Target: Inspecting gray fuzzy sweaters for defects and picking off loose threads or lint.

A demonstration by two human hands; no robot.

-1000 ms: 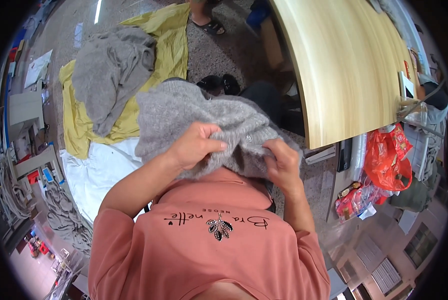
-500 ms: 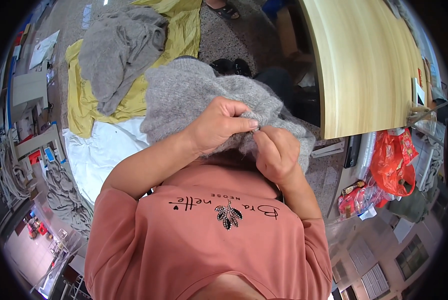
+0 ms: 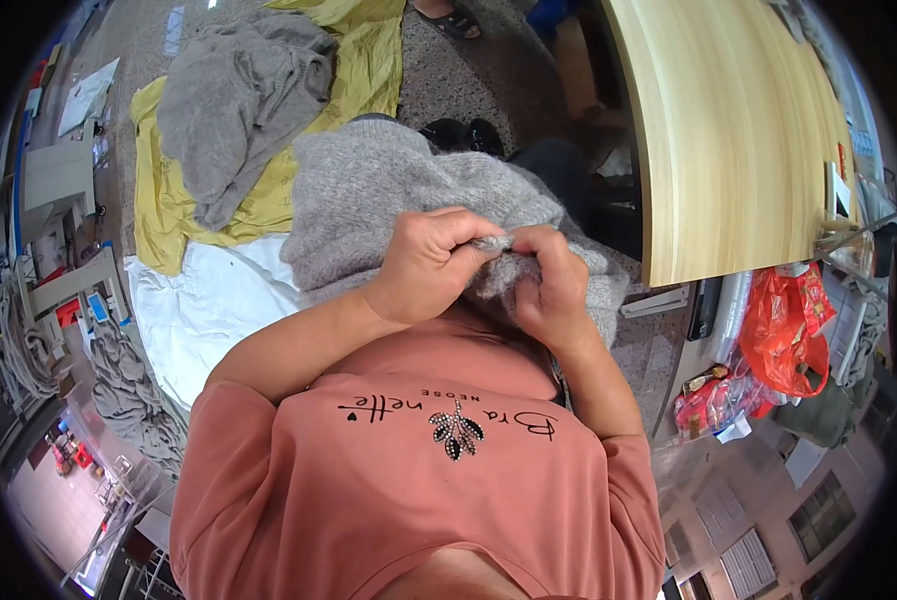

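Your left hand (image 3: 431,262) and right hand (image 3: 549,285) are drawn close together in front of your chest, both with fingers curled shut and pinching a bunched edge of the grey knitted sweater (image 3: 389,190), whose bulk drapes over your lap below them. Further out on the floor, another grey knitted garment (image 3: 234,95) lies crumpled on a yellow cloth (image 3: 369,50), with a white cloth (image 3: 209,305) just beside it. A pale wooden tabletop (image 3: 739,130) stands to your right, with a red plastic bag (image 3: 794,330) near its edge.
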